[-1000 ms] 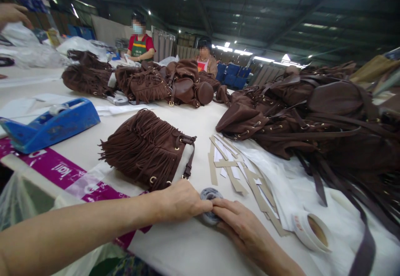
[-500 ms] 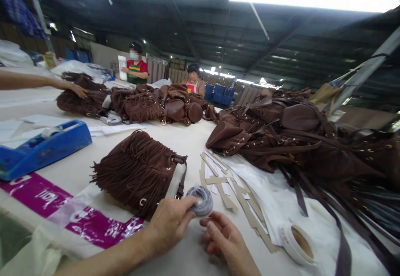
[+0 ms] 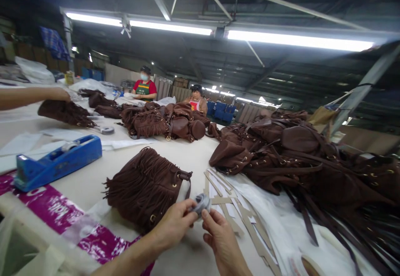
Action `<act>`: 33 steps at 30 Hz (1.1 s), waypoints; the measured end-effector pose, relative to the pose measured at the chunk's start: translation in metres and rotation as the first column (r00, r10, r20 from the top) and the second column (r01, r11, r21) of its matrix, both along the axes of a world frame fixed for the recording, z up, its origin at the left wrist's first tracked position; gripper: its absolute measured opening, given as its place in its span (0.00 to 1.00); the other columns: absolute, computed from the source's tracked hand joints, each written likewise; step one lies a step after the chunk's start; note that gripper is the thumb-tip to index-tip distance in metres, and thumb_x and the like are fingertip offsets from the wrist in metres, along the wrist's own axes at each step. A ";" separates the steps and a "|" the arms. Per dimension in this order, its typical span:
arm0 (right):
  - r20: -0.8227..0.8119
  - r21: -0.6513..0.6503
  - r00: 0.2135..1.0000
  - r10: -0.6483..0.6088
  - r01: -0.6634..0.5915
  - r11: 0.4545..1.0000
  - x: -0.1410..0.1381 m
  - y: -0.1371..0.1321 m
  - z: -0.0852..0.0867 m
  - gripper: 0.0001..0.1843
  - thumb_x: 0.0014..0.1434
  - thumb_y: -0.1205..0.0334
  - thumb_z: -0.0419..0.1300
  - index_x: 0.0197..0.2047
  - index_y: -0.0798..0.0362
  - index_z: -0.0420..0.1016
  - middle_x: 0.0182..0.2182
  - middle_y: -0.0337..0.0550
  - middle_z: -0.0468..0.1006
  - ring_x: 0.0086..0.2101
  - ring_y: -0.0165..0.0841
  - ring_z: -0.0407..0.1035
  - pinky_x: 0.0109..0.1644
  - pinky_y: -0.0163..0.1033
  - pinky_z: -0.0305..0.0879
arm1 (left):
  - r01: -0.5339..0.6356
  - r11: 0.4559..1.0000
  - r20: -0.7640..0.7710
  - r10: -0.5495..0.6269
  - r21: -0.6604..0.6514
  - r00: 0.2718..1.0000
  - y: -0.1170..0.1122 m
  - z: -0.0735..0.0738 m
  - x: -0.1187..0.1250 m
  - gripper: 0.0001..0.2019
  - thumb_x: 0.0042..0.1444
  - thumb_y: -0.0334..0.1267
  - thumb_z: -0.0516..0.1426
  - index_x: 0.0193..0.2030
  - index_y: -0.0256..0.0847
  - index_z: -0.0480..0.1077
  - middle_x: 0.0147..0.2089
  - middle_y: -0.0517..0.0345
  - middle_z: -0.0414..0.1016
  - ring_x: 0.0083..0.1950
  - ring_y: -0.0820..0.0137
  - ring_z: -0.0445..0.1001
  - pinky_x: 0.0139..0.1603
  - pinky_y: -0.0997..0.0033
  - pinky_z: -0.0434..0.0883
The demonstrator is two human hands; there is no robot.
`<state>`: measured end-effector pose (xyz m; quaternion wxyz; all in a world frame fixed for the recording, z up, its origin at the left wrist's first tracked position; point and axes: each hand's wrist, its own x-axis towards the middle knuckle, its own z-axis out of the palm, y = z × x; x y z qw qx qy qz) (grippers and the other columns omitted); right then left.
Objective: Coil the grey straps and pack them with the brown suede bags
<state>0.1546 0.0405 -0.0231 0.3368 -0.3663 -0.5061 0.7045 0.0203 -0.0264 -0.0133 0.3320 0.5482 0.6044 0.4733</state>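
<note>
My left hand [image 3: 175,222] pinches a small grey roll, apparently of tape [image 3: 203,201], between thumb and fingers. On the roll's near right side, the thumb and forefinger of my right hand [image 3: 220,235] close against its lower edge. Whether a loose end lies between those fingertips is too small to see. Just beyond my left hand, a dark brown fringed bag [image 3: 142,186] lies on its side on the pale table [image 3: 125,226]. Its strap end comes close to the roll.
A blue tape dispenser [image 3: 59,159] stands at left. Brown bags [image 3: 268,142] pile up at right beside cardboard strips [image 3: 246,213] and a wide tape roll [image 3: 308,265]. A co-worker's hand [image 3: 61,94] grips another fringed bag [image 3: 64,112]. Two people stand across the table.
My right fingertips have come up against the grey roll, which has turned a little. The view has tilted upward. The co-worker's hand has drawn a bag leftward.
</note>
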 end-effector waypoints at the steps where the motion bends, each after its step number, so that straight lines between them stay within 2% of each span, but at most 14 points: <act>1: -0.001 -0.006 1.000 0.002 -0.002 1.000 -0.002 0.001 0.002 0.24 0.40 0.46 0.72 0.36 0.53 0.79 0.28 0.36 0.69 0.28 0.27 0.59 0.25 0.27 0.55 | -0.043 0.999 -0.054 0.043 -0.002 0.998 0.001 0.000 -0.002 0.11 0.59 0.41 0.52 0.39 0.38 0.72 0.29 0.63 0.64 0.31 0.73 0.65 0.33 0.75 0.61; 5: -0.058 -0.071 0.998 0.015 -0.019 0.997 -0.012 0.003 0.007 0.27 0.35 0.43 0.73 0.33 0.55 0.77 0.23 0.33 0.66 0.25 0.25 0.58 0.24 0.27 0.53 | -0.226 0.969 -0.336 0.245 0.095 0.909 0.000 0.013 -0.005 0.09 0.57 0.39 0.54 0.31 0.39 0.73 0.38 0.57 0.65 0.44 0.66 0.63 0.45 0.70 0.59; 8: -0.084 -0.050 0.996 0.026 -0.030 0.998 -0.020 0.002 0.008 0.27 0.37 0.43 0.73 0.32 0.56 0.75 0.20 0.31 0.63 0.22 0.23 0.55 0.23 0.28 0.49 | -0.193 0.970 -0.356 0.234 0.147 0.905 -0.004 0.019 -0.011 0.09 0.56 0.36 0.53 0.27 0.39 0.69 0.36 0.57 0.66 0.42 0.67 0.63 0.43 0.70 0.58; 13: 0.004 0.139 1.000 -0.006 0.005 0.990 -0.033 0.001 0.010 0.28 0.41 0.38 0.68 0.27 0.56 0.71 0.16 0.29 0.59 0.19 0.23 0.51 0.23 0.30 0.48 | -0.127 0.978 -0.162 0.154 0.165 0.975 -0.002 0.007 -0.024 0.12 0.57 0.42 0.52 0.26 0.39 0.66 0.30 0.60 0.65 0.37 0.68 0.63 0.38 0.71 0.58; 16: 0.037 0.274 0.999 -0.038 0.026 0.961 -0.037 0.002 0.009 0.25 0.45 0.39 0.65 0.25 0.55 0.69 0.17 0.32 0.62 0.20 0.26 0.56 0.24 0.32 0.54 | -0.115 0.982 0.085 0.103 0.152 0.991 0.004 -0.002 -0.029 0.14 0.55 0.47 0.55 0.26 0.39 0.65 0.28 0.61 0.64 0.33 0.70 0.61 0.35 0.72 0.58; 18: 0.025 0.341 1.000 0.000 -0.008 0.940 -0.038 0.002 0.008 0.21 0.47 0.43 0.65 0.26 0.54 0.69 0.20 0.35 0.66 0.24 0.29 0.61 0.27 0.34 0.59 | -0.117 0.987 0.321 0.077 0.107 0.944 0.007 -0.006 -0.031 0.16 0.53 0.51 0.57 0.29 0.38 0.66 0.28 0.62 0.64 0.31 0.72 0.61 0.32 0.74 0.58; 20: 0.036 0.402 0.999 0.036 -0.047 0.914 -0.039 0.003 0.007 0.16 0.48 0.50 0.65 0.26 0.54 0.69 0.22 0.36 0.69 0.26 0.31 0.63 0.28 0.34 0.61 | -0.103 0.993 0.516 0.058 0.059 0.855 0.009 -0.008 -0.033 0.19 0.50 0.53 0.60 0.32 0.37 0.68 0.28 0.62 0.66 0.29 0.73 0.62 0.30 0.75 0.58; 23: 0.090 0.522 0.996 -0.022 -0.028 0.853 -0.043 0.004 0.003 0.09 0.51 0.56 0.61 0.27 0.53 0.71 0.22 0.35 0.70 0.26 0.31 0.63 0.29 0.34 0.60 | -0.063 0.997 0.693 0.014 0.045 0.721 0.010 -0.009 -0.038 0.21 0.44 0.53 0.65 0.33 0.35 0.70 0.28 0.59 0.69 0.29 0.73 0.65 0.30 0.75 0.60; 26: 0.109 0.613 0.991 -0.079 -0.005 0.790 -0.049 0.005 -0.004 0.07 0.55 0.58 0.58 0.32 0.52 0.74 0.27 0.38 0.74 0.30 0.34 0.66 0.33 0.36 0.63 | -0.045 0.998 0.788 -0.008 0.044 0.616 0.009 -0.008 -0.043 0.22 0.41 0.52 0.68 0.32 0.34 0.73 0.27 0.57 0.71 0.28 0.73 0.67 0.31 0.75 0.62; 29: 0.109 0.677 0.988 -0.108 0.006 0.736 -0.053 0.006 -0.011 0.08 0.58 0.58 0.57 0.36 0.51 0.75 0.30 0.40 0.75 0.33 0.36 0.69 0.38 0.38 0.65 | -0.045 0.998 0.827 -0.005 0.036 0.562 0.009 -0.007 -0.047 0.21 0.40 0.50 0.69 0.32 0.33 0.74 0.26 0.56 0.73 0.27 0.74 0.68 0.30 0.76 0.64; 31: 0.108 0.741 0.985 -0.138 0.013 0.672 -0.054 0.006 -0.014 0.08 0.59 0.60 0.56 0.38 0.50 0.76 0.32 0.41 0.75 0.34 0.36 0.70 0.38 0.38 0.66 | -0.050 0.998 0.841 -0.005 0.039 0.542 0.009 -0.007 -0.048 0.21 0.40 0.49 0.70 0.33 0.34 0.75 0.27 0.56 0.74 0.28 0.74 0.68 0.31 0.76 0.65; 33: 0.105 0.813 0.979 -0.177 0.018 0.582 -0.054 0.006 -0.014 0.08 0.59 0.63 0.55 0.39 0.49 0.75 0.34 0.42 0.73 0.35 0.36 0.69 0.38 0.37 0.66 | -0.045 0.998 0.841 -0.013 0.045 0.541 0.010 -0.007 -0.047 0.20 0.41 0.48 0.69 0.35 0.35 0.76 0.29 0.56 0.75 0.29 0.73 0.70 0.32 0.76 0.66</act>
